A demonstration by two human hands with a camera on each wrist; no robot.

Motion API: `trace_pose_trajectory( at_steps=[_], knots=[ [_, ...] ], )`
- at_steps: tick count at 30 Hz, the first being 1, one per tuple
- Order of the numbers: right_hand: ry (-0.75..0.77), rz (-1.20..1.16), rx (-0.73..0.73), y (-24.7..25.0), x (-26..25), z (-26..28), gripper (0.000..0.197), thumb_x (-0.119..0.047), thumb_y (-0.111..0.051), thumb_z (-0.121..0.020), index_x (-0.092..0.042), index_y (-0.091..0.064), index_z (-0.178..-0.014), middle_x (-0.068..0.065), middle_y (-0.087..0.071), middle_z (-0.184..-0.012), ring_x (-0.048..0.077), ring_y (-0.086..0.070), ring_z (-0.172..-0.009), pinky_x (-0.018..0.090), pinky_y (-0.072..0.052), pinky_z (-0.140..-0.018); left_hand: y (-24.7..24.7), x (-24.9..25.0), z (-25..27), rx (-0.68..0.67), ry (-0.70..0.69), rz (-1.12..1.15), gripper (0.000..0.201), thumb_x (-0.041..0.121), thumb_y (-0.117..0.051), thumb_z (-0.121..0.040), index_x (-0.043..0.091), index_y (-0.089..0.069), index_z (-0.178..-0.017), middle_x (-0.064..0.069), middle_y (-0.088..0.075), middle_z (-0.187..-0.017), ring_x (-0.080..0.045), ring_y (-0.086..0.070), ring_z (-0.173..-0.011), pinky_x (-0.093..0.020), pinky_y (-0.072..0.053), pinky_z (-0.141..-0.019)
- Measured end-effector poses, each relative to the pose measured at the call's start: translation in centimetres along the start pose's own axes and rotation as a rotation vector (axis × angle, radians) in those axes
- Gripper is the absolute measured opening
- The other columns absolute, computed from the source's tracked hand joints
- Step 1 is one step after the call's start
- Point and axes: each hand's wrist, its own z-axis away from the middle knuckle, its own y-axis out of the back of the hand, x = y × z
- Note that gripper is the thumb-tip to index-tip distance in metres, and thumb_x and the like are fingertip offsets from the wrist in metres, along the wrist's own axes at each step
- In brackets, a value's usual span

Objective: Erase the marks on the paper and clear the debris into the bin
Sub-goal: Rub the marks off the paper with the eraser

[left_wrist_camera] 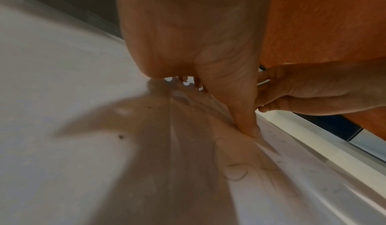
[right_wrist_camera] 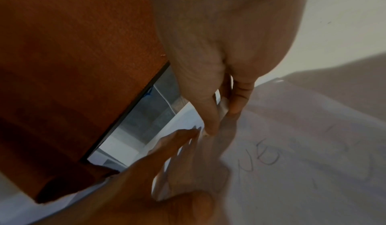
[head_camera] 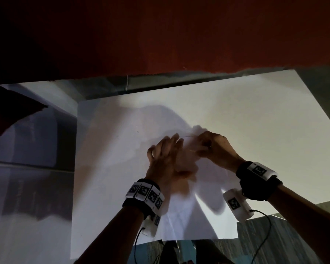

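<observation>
A white sheet of paper (head_camera: pixel 181 216) lies creased on the white table (head_camera: pixel 274 103). Faint pencil marks (right_wrist_camera: pixel 263 160) run across it, seen also as pencil marks (left_wrist_camera: pixel 236 172) in the left wrist view. My left hand (head_camera: pixel 166 151) lies flat on the sheet with fingers spread, its thumb (left_wrist_camera: pixel 249 126) pressing the paper down. Just to its right, my right hand (head_camera: pixel 213 145) is curled and pinches a small whitish eraser (right_wrist_camera: pixel 222 108) between thumb and finger, low on the paper. Most of the eraser is hidden. Dark specks of debris (left_wrist_camera: pixel 121 136) lie on the sheet.
A red-orange wall (head_camera: pixel 160 35) rises behind the table's far edge. A dark red thing (head_camera: pixel 11 115) overhangs the far left. The table's right edge (head_camera: pixel 320 119) drops to a grey floor (head_camera: pixel 274 241). Thin cables (head_camera: pixel 265 225) hang from both wrist bands.
</observation>
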Motion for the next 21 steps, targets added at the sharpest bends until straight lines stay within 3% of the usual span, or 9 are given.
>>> trace_pose_trajectory(
  at_steps=[2,5,7,9,11,13,17,19,21],
  knots=[
    [-0.038,-0.02,0.039,0.3,0.4,-0.5,0.027,-0.019,-0.079,-0.073,-0.02,-0.071,-0.099,-0.007,-0.071,-0.08,0.01,-0.064,-0.072,0.012,-0.045,-0.06,0.0,0.1,-0.3,-0.016,0.013,0.013,0.124,0.084,-0.069,-0.067,0.035,-0.009,-0.163,0.017,0.01,-0.168,-0.016,0.008,-0.154,-0.045,-0.003,-0.117],
    [-0.056,-0.082,0.145,-1.0,0.3,0.0,0.018,-0.022,-0.08,-0.075,-0.02,-0.076,-0.093,-0.005,-0.072,-0.082,0.009,-0.065,-0.071,0.018,-0.049,-0.062,0.1,0.2,-0.5,-0.026,0.032,0.027,0.126,0.081,-0.073,-0.066,0.038,-0.004,-0.163,0.019,0.013,-0.166,-0.013,0.011,-0.152,-0.04,0.003,-0.116],
    [0.055,-0.043,0.081,-2.8,-0.8,1.4,0.009,-0.025,-0.078,-0.08,-0.019,-0.075,-0.086,-0.007,-0.069,-0.076,0.005,-0.06,-0.066,0.016,-0.042,-0.06,0.2,0.3,-0.3,-0.018,0.04,0.085,0.124,0.071,-0.079,-0.069,0.041,-0.004,-0.162,0.02,0.011,-0.166,-0.008,0.013,-0.151,-0.038,0.002,-0.119],
    [0.132,-0.003,0.053,-3.5,-1.0,1.9,0.003,-0.022,-0.074,-0.083,-0.019,-0.072,-0.082,-0.006,-0.066,-0.074,0.008,-0.059,-0.067,0.022,-0.043,-0.063,0.2,0.5,-0.2,-0.018,0.054,0.153,0.122,0.061,-0.084,-0.07,0.043,-0.005,-0.162,0.023,0.011,-0.166,-0.003,0.015,-0.15,-0.039,0.001,-0.123],
    [0.06,-0.015,0.176,-2.8,0.0,0.9,0.006,-0.018,-0.074,-0.08,-0.02,-0.075,-0.086,-0.004,-0.07,-0.078,0.013,-0.063,-0.071,0.028,-0.047,-0.067,0.2,0.6,-0.3,-0.009,0.056,0.125,0.124,0.065,-0.083,-0.068,0.043,-0.005,-0.162,0.023,0.011,-0.166,-0.005,0.014,-0.15,-0.039,0.002,-0.122],
    [-0.025,-0.054,0.249,-2.8,0.5,0.7,0.006,-0.019,-0.073,-0.08,-0.019,-0.074,-0.086,-0.004,-0.071,-0.079,0.014,-0.063,-0.071,0.027,-0.046,-0.066,0.2,0.5,-0.3,-0.006,0.053,0.096,0.125,0.071,-0.081,-0.066,0.042,-0.006,-0.162,0.022,0.011,-0.166,-0.007,0.013,-0.15,-0.036,0.003,-0.12],
    [0.149,0.037,0.076,-3.9,-0.8,2.1,0.007,-0.02,-0.071,-0.083,-0.017,-0.067,-0.079,-0.003,-0.063,-0.071,0.016,-0.058,-0.063,0.033,-0.043,-0.061,0.3,0.4,-0.2,0.013,0.053,0.132,0.123,0.061,-0.086,-0.069,0.044,-0.007,-0.161,0.023,0.009,-0.166,-0.009,0.012,-0.152,-0.016,0.018,-0.111],
    [0.045,-0.018,0.184,-2.5,0.3,0.9,0.003,-0.018,-0.071,-0.083,-0.016,-0.07,-0.08,-0.004,-0.067,-0.072,0.015,-0.061,-0.065,0.029,-0.046,-0.062,0.4,0.5,-0.4,0.005,0.056,0.152,0.124,0.063,-0.085,-0.068,0.041,-0.008,-0.162,0.024,0.01,-0.165,-0.005,0.014,-0.149,-0.023,0.015,-0.116],
    [-0.022,-0.073,0.259,-2.1,0.6,0.6,0.006,-0.016,-0.069,-0.083,-0.014,-0.069,-0.077,-0.002,-0.067,-0.069,0.014,-0.061,-0.063,0.025,-0.044,-0.059,0.4,0.6,-0.4,-0.012,0.063,0.162,0.125,0.066,-0.084,-0.067,0.04,-0.008,-0.162,0.028,0.012,-0.162,-0.001,0.013,-0.147,-0.032,0.003,-0.121]
  ],
)
